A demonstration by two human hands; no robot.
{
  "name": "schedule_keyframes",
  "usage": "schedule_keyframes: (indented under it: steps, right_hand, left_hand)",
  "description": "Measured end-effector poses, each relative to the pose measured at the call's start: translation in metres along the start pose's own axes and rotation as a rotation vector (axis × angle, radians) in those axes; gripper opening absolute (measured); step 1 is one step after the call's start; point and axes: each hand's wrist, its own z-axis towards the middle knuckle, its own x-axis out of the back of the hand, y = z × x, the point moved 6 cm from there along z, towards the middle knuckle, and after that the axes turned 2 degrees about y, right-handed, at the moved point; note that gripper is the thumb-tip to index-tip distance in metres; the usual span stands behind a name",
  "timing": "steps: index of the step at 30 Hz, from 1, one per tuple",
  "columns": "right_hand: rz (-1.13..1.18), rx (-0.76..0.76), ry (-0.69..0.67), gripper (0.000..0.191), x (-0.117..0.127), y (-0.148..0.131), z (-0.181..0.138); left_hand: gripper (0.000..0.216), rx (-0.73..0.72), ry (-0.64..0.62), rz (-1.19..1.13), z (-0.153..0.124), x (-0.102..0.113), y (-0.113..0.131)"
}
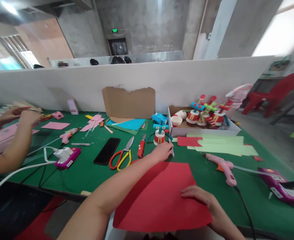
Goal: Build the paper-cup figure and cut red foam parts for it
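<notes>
A large red paper sheet (pixel 159 196) lies on the green table (pixel 87 170) at the near edge, partly hanging over it. My right hand (pixel 198 196) rests on the sheet's right side with its fingers lying flat and holds nothing. My left hand (pixel 162 151) reaches over the sheet's far edge, its fingers closed round a thin grey pen-like tool (pixel 172 151) whose tip points down at the table. Just beyond that hand stands a small paper-cup figure (pixel 159 135) with blue arms.
Left of my left hand lie a red utility knife (pixel 141 147), red-and-yellow scissors (pixel 122 155) and a black phone (pixel 107 151). A pink glue gun (pixel 223 167) and purple power strip (pixel 283 187) lie right. A box (pixel 177 132) holds several cup figures. A co-worker's arms (pixel 14 140) work at left.
</notes>
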Motion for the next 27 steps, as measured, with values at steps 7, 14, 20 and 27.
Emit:
schedule_keyframes:
  steps: [7,14,20,27]
  right_hand:
    - [-0.011,-0.016,0.002,0.025,0.001,0.004,-0.001]
    - [-0.003,0.024,-0.046,0.026,-0.001,0.002,-0.001]
    - [-0.002,0.035,-0.015,0.023,-0.004,0.003,-0.003]
    - [-0.030,0.018,-0.032,0.025,-0.004,0.002,-0.002]
  left_hand:
    - [0.044,0.006,0.074,0.098,-0.020,0.019,0.009]
    - [0.022,0.180,-0.020,0.447,-0.096,0.047,-0.033]
    - [0.021,0.202,-0.032,0.477,-0.109,0.036,-0.060]
    - [0.026,0.303,0.001,0.415,-0.078,0.031,-0.083]
